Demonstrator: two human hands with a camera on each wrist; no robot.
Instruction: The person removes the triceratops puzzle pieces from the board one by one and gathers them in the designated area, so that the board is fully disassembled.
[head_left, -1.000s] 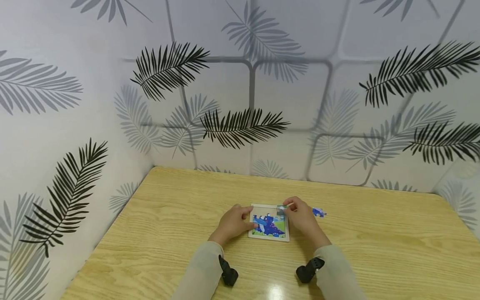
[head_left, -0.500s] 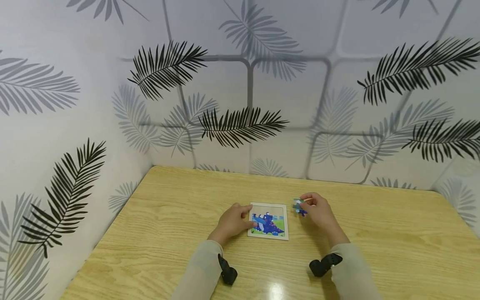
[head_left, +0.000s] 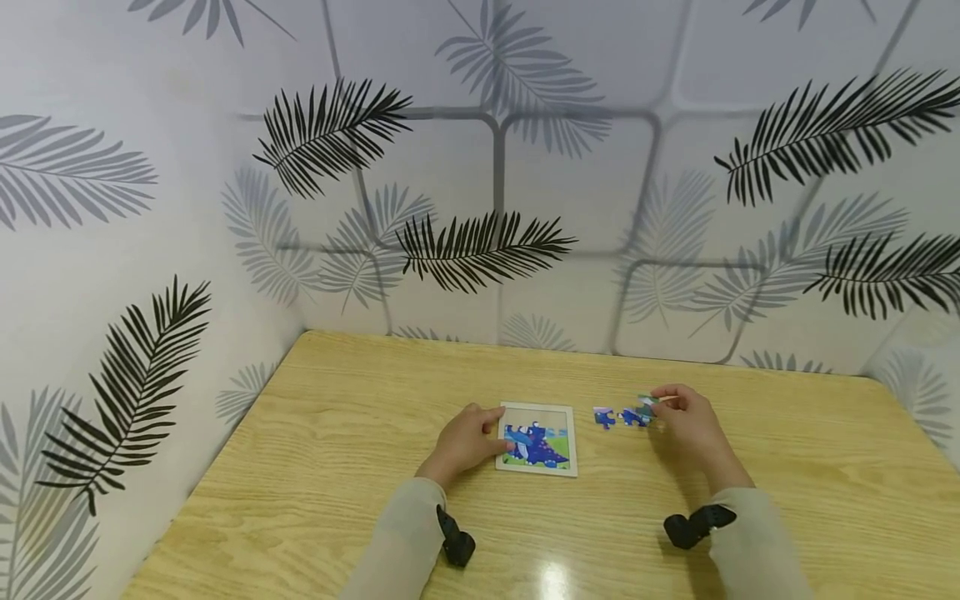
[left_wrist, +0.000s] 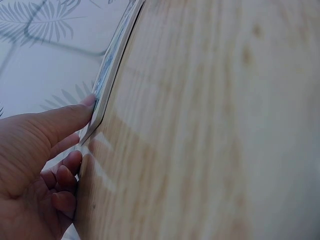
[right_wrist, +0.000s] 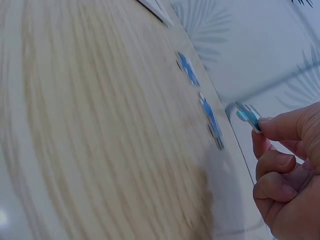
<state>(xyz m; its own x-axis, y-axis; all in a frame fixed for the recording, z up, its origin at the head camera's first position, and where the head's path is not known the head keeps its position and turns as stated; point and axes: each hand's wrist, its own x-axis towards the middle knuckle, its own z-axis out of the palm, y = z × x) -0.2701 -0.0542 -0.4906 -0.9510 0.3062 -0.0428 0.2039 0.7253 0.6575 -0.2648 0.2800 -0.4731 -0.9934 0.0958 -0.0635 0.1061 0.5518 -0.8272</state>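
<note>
Left hand: the left hand (head_left: 463, 442) grips the frame (head_left: 537, 472) by its left side, thumb over the edge onto the picture, forefinger at the far left corner, the other fingers curled in.
Right hand: the right hand (head_left: 686, 417) pinches a piece (right_wrist: 248, 115) between thumb and forefinger, its other fingers folded into the palm.
Frame: flat on the table (head_left: 337, 433), between the hands but much nearer the left one.
Filled: the near and middle parts, where a blue dinosaur on green (head_left: 543, 452) lies joined up; the thumb hides a little of its left side.
Unfilled: a bare strip (head_left: 536, 414) of backing along the far side, above the dinosaur; its left end is partly masked by the forefinger.
First loose piece: a blue piece (head_left: 603, 417) on the table, just right of the frame and apart from it.
Second loose piece: another blue piece (head_left: 630, 416) on the table, just beside the first, nearer the right hand.
Held piece: raised off the table, greenish-blue, farthest right of the three; its print is too small to read.
Progress: probably well past half, with these three pieces outstanding and seemingly meant for the bare strip.
</note>
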